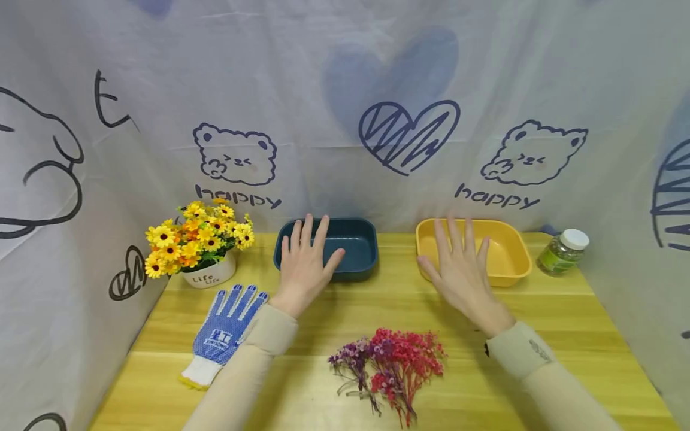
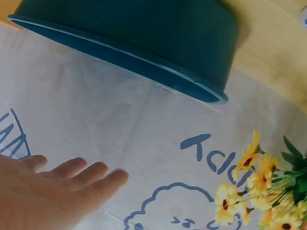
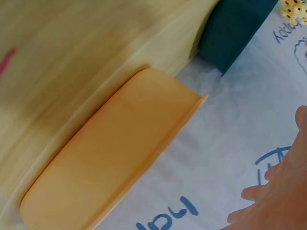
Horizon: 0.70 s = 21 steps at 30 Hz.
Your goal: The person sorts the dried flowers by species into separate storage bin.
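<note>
In the head view my left hand [image 1: 304,272], fingers spread, hovers over the left part of a dark teal basin [image 1: 353,277]. My right hand [image 1: 458,272] is held the same way over the left part of a yellow basin [image 1: 509,254]. Neither hand holds anything. The left wrist view has the left hand [image 2: 57,196] apart from the teal basin [image 2: 144,38], its fingers extended. From the right wrist, the yellow basin [image 3: 110,148] shows side-on, with the right hand [image 3: 278,191] above its rim level and away from it.
Red and purple dried flowers [image 1: 393,365] lie at the front middle of the wooden table [image 1: 571,335]. A blue and white work glove [image 1: 221,335] lies at left, below a white pot [image 1: 212,273] of yellow flowers [image 1: 199,236]. A white-capped jar [image 1: 563,251] stands at right. Printed cloth [image 1: 323,108] surrounds the table.
</note>
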Available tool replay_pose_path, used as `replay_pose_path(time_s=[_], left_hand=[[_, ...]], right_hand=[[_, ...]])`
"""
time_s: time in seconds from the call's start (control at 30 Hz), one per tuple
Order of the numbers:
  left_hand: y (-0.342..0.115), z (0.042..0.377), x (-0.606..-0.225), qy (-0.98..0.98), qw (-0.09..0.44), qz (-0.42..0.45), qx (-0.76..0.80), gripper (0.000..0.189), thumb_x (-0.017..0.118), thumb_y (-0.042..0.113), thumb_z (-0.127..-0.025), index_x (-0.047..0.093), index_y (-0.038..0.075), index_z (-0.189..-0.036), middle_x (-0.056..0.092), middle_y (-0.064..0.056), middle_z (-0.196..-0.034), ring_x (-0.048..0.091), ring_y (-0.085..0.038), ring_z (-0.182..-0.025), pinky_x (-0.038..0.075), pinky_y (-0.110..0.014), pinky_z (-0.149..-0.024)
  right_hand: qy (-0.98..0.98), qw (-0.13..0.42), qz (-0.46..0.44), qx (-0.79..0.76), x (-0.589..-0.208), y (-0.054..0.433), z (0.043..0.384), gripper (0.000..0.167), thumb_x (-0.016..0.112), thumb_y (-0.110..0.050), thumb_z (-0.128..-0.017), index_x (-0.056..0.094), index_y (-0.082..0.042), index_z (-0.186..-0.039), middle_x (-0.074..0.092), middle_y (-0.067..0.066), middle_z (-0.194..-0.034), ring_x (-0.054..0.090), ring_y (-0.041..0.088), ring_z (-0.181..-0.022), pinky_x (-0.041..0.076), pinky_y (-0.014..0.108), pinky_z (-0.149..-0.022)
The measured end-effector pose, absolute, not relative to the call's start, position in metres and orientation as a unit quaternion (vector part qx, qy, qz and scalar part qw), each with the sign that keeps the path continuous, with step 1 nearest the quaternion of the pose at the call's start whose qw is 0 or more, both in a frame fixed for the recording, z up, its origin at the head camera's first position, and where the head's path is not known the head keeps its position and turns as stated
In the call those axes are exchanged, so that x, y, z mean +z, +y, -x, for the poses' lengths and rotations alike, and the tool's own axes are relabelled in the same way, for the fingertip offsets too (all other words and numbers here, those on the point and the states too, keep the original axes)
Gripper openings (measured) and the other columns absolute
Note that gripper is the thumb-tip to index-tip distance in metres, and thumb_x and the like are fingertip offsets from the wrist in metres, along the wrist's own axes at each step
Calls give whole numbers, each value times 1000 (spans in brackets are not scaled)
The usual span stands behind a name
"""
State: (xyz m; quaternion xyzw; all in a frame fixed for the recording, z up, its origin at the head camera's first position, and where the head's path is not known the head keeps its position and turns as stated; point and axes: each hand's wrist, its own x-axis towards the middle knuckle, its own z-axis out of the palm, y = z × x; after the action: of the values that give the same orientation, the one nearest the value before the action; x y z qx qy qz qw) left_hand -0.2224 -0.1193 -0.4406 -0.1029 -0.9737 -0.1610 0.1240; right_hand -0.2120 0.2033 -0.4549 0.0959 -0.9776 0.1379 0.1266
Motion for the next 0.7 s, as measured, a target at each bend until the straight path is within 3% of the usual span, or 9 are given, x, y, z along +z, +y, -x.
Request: replay_pose_path(time_s=[0.2, 0.37, 0.53, 0.7], left_hand=[[-129, 222, -446, -973, 115, 82, -182, 76, 48, 58, -108, 21, 24, -170, 22, -17, -175, 22, -44, -161, 25, -66, -128], [-145, 225, -453, -971, 104, 58, -208, 66, 48, 56, -108, 40, 17, -161, 31, -18, -171, 30, -44, -157, 31, -65, -126], [-164, 230, -463, -966, 108, 2, -236, 58, 58, 43, -107, 50, 9, -153, 43, -22, -157, 43, -45, -142, 44, -61, -114], [-180, 236, -472, -958, 85, -50, -271, 60, 63, 30, -104, 46, 1, -154, 45, -26, -149, 47, -48, -131, 46, -59, -110]], right_hand=[[-973, 147, -113, 135, -456, 202, 190, 85, 53, -52, -106, 13, -13, -171, 12, 21, -177, 0, 50, -163, 2, 85, -120], [-968, 176, -137, 112, -461, 199, 171, 82, 58, -53, -104, 27, -11, -167, 25, 25, -172, 15, 53, -159, 16, 83, -120], [-958, 193, -185, 104, -459, 188, 151, 75, 65, -51, -100, 44, -9, -158, 48, 26, -152, 46, 49, -137, 42, 67, -112], [-955, 150, -229, 117, -452, 172, 133, 67, 67, -52, -100, 52, -13, -152, 61, 13, -131, 59, 31, -115, 54, 50, -96]])
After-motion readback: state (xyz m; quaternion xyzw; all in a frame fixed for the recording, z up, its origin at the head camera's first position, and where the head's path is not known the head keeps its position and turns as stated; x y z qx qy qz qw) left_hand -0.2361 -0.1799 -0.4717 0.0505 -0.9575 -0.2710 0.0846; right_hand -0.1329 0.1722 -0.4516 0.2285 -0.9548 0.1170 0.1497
